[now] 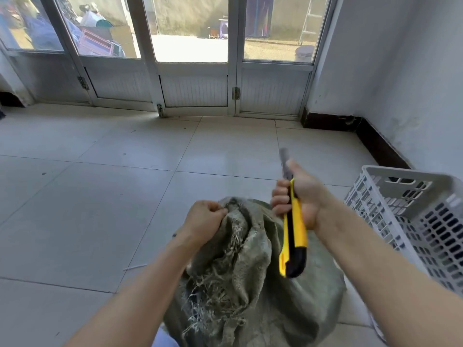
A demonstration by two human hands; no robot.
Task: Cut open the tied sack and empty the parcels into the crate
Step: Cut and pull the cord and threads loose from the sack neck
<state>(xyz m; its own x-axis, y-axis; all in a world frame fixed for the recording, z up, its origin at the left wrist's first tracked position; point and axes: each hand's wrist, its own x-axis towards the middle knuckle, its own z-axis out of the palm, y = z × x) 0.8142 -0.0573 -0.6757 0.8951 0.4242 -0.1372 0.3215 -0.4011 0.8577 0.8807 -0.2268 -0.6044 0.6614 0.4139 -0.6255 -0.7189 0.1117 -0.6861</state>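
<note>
Yellow knife (297, 229) in seemingly tight right hand (304, 195)

Tiled floor (87, 209), glass doors (195, 91)

I note the sack (250, 284) runs off the lower edge of the frame; its base is out of sight and the woven cloth hides the contents. The left hand (200, 219) grips the bunched neck at centre, fingertips buried in the folds; I cannot make out a tie there. The knife (295, 221) in the right hand (308, 196) is smeared at its blade end, blade length unreadable. At lower right the crate (406, 174) is cut by the frame edge, its interior not visible. Objects behind the glass (35, 26) at upper left are too blurred to identify.
</note>
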